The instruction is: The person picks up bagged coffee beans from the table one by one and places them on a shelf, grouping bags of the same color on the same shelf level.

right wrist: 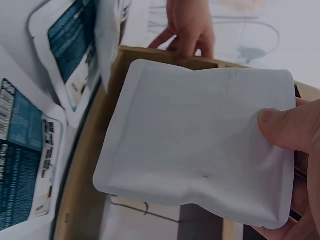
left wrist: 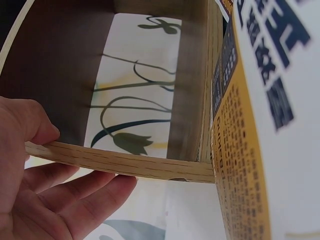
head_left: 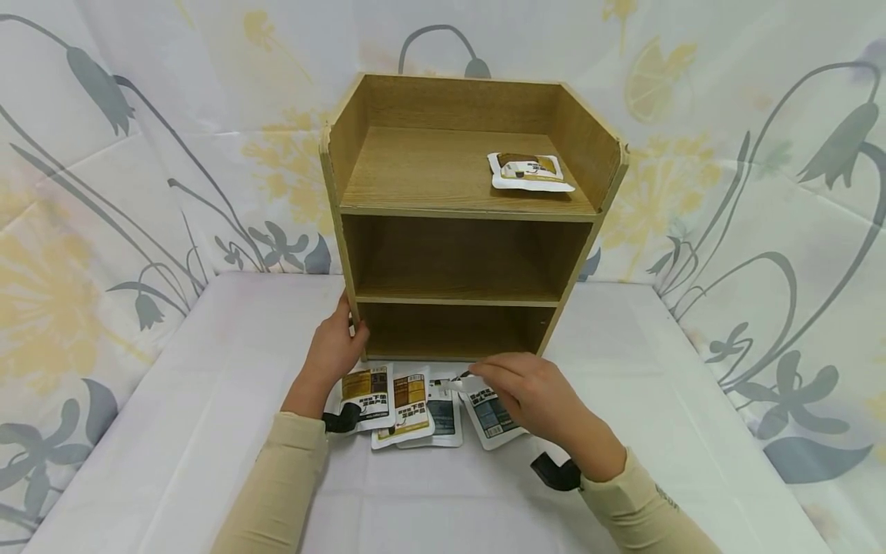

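My left hand point(head_left: 332, 346) grips the lower left side panel of a wooden shelf unit point(head_left: 457, 213), thumb inside and fingers outside in the left wrist view. In front of the unit, my right hand point(head_left: 533, 392) pinches a white pouch point(right wrist: 195, 140) by its edge, thumb on the plain face. That pouch appears nearly edge-on in the head view. Below the hands lie several printed pouches: a brown one point(head_left: 370, 394), a yellow one point(head_left: 410, 408) overlapping a teal one point(head_left: 445, 419), and another teal pouch point(head_left: 490, 415) partly under my right hand.
On the unit's top shelf, toward the right, lies another brown-and-white pouch point(head_left: 529, 171). Two lower compartments open toward me. The unit stands on a table with a white cloth point(head_left: 609, 338), before a flower-patterned backdrop point(head_left: 692, 154).
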### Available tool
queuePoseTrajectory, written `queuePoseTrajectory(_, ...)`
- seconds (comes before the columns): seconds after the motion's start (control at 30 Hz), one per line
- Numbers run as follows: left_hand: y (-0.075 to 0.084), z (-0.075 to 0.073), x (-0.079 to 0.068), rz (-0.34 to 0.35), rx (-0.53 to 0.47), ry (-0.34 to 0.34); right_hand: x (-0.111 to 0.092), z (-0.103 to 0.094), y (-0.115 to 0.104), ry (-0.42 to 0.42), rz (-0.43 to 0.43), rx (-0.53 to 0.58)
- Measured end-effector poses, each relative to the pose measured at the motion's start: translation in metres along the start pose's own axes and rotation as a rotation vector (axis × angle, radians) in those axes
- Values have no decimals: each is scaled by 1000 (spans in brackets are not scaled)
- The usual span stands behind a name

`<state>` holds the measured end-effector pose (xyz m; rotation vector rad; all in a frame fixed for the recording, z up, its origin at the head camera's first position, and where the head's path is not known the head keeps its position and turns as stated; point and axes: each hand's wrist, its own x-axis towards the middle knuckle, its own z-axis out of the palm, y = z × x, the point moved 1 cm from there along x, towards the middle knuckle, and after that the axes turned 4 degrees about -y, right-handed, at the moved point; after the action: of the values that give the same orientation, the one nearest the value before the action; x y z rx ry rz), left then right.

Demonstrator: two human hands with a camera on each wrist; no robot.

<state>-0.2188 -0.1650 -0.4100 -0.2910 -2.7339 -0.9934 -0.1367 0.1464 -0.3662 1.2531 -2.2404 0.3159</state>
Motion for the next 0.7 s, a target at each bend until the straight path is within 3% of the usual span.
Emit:
queuePoseTrajectory(0.23, 1, -1, -1, 8, 1, 8, 10, -9, -2, -19, 7, 11)
queuePoseTrajectory(0.7, 2, -2, -1, -5, -8, -12, 27, -31, -1, 80, -52, 8)
